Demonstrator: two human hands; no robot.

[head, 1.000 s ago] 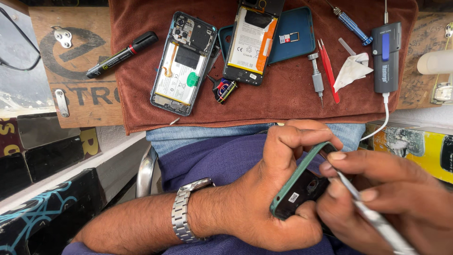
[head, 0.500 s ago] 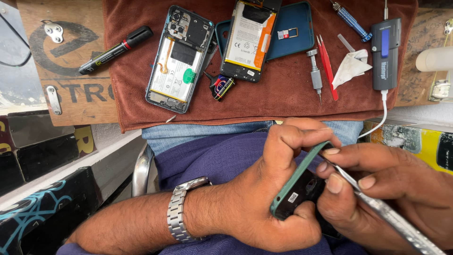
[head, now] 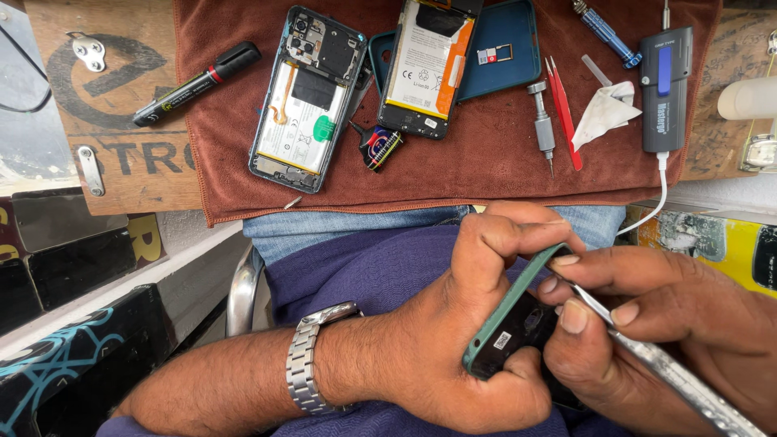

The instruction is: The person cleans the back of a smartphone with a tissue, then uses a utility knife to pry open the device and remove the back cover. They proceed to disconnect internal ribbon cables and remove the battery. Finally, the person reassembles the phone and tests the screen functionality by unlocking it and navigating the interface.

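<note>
Brown cloth (head: 486, 174) (cluttered): opened phones (head: 303, 97), screwdriver (head: 542, 125), red tweezers (head: 562, 109).

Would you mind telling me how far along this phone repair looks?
Done: two opened phones lie on the brown cloth, backs off, batteries exposed. In hand: the left hand grips a green-edged phone while the right hand works metal tweezers at its edge. Left: none is closed up.

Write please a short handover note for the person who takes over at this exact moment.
Left hand grips a green-framed phone on edge over the lap. Right hand holds a thin metal tool with its tip at the phone's edge. On the brown cloth: two opened phones, a small screwdriver, red tweezers. Done: those two lie open. Left: the held phone's frame looks still attached.
</note>
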